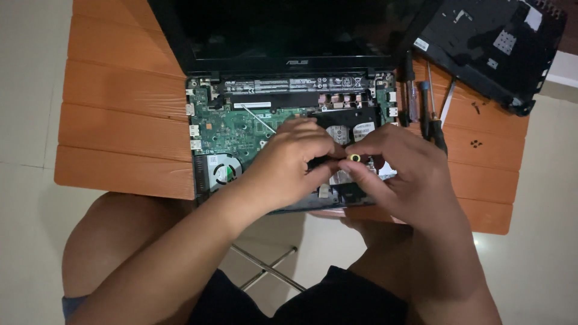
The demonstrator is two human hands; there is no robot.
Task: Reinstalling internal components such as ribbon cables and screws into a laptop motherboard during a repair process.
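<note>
Big picture first: an orange slatted table (pixel 120 120) fills the view, and on it sits an opened laptop (pixel 289 120), its dark screen (pixel 277 24) up at twelve o'clock and the bottom half stripped bare. Off at two o'clock lies the removed black cover panel (pixel 494 48), well apart from the machine. Down inside, the green circuit board (pixel 235 129) is exposed, with the round cooling fan (pixel 221 170) at its eight o'clock corner.

And here are the hands, meeting right at the centre of the chassis. The left hand (pixel 283 162) is curled, fingers pressed down on a dark part over the drive bay. The right hand (pixel 403 168) comes in from three o'clock, thumb and fingers pinched around a small screwdriver with a yellow-ringed end (pixel 355 157), held just beside the left fingertips. Whether the tip is seated in a screw, I cannot tell; the fingers hide it.

Just past the right hand, at one o'clock of it, a few spare screwdrivers (pixel 430 114) lie side by side on the table, touching the laptop's edge or very near it.

Judging by this, the step in hand looks like working a fastener around the drive area. The next move would call for a steady, square press on the driver and the left hand bracing the part.
</note>
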